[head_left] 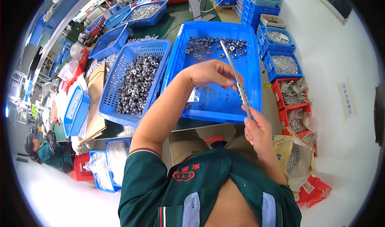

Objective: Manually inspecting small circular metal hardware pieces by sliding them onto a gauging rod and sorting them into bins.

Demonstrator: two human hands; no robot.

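Observation:
A thin metal rod (227, 54) slants over the right side of a blue tray (176, 60). Several small shiny metal rings (242, 94) sit stacked along its lower half. My left hand (210, 73) comes over the tray with its fingers pinched at the upper end of the ring stack, against the rod. At the tray's front right, my right hand (258, 127) grips the rod's lower end between thumb and fingers. Dark and silvery metal rings (198, 44) lie loose at the back of the tray, with smaller bits scattered on its floor.
Left of the tray stands a blue perforated basket (108, 92) full of metal rings. More baskets (146, 12) stand behind it. Along the right wall are stacked blue crates (282, 64) and red bins (292, 92) of metal parts. Cardboard (96, 102) lies at left; a person (54, 153) sits beyond.

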